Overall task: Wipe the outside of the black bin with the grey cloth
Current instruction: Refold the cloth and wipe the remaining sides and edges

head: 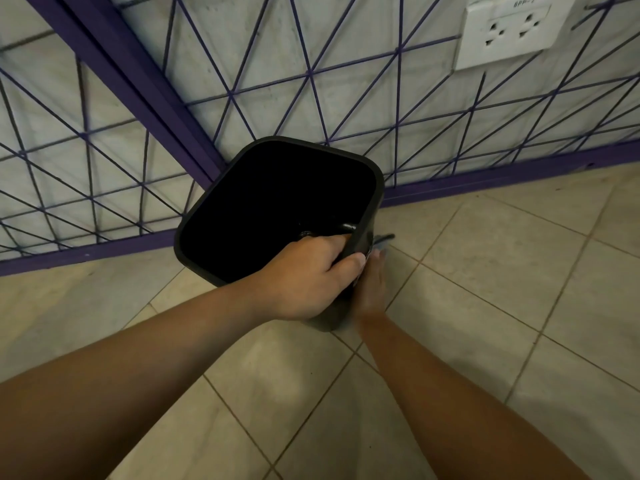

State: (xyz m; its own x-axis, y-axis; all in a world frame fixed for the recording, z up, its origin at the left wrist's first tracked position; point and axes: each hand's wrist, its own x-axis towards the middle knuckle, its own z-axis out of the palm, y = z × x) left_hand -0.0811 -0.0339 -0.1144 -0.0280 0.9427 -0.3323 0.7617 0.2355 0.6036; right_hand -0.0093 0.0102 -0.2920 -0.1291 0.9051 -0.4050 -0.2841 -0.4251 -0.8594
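The black bin [221, 202] stands open-topped on the tiled floor in a corner by a purple grille. My left hand [308, 278] grips its near right rim, fingers curled inside and thumb on the outside. My right hand [372, 289] lies flat against the bin's right outer wall, fingers straight and pointing away from me. A small dark edge of the grey cloth [382, 239] shows past my right fingertips; the rest of the cloth is hidden under the hand and behind the bin.
A purple metal grille [166, 109] lines both walls behind the bin, its base rail [485, 181] running along the floor. A white wall socket [509, 32] sits at the upper right. Beige floor tiles [502, 271] spread to the right and toward me.
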